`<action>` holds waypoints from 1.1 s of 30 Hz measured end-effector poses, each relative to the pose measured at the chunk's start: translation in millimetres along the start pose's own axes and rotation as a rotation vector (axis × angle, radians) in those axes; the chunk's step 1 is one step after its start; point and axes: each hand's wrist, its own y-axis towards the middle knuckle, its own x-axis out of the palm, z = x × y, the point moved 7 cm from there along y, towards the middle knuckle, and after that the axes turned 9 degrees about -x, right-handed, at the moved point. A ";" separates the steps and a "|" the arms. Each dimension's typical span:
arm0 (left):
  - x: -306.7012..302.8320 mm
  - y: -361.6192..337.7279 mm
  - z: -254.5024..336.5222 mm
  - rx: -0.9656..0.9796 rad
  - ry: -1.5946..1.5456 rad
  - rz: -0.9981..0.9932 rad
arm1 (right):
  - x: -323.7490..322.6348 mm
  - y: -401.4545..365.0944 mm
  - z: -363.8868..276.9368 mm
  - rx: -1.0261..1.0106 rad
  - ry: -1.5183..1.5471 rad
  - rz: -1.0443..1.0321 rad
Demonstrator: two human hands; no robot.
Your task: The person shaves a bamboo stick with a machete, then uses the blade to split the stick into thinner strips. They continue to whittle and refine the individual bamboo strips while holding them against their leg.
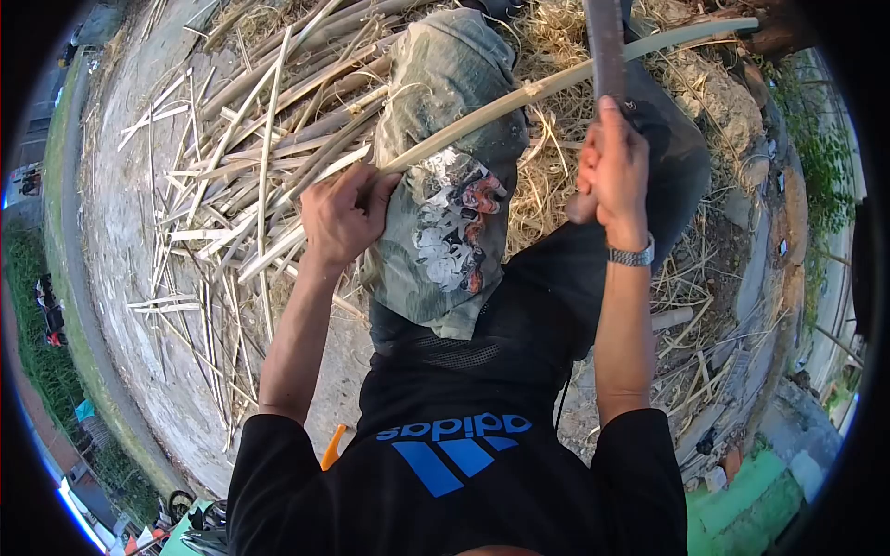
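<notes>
Fingers of L hand (343, 218) clamped on strip (491, 112) by cloth (445, 88); R hand (614, 171) wrapped round knife (605, 56), blade x-ing strip!

A long, pale, bowed strip (482, 115) crosses the dark knife (605, 46)

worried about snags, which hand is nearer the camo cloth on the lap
Left. The left hand is at the left edge of the camo cloth, gripping the pale strip; the right hand, holding the blade, is past its right edge across a gap.
</notes>
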 end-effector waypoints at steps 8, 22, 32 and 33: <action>-0.4 0.6 -2.4 -0.101 -0.001 -0.084 | 14.4 -6.1 8.4 0.047 0.035 0.009; -31.5 -12.8 -24.0 -0.255 0.104 -0.257 | -2.7 -8.3 -16.9 0.017 -0.044 0.051; -44.8 -22.5 -49.9 -0.263 0.173 -0.129 | 36.7 -20.3 -10.8 -0.463 -0.484 -0.045; -42.7 -22.9 -50.3 -0.258 0.175 -0.137 | 32.9 -19.3 -16.9 -0.460 -0.548 -0.049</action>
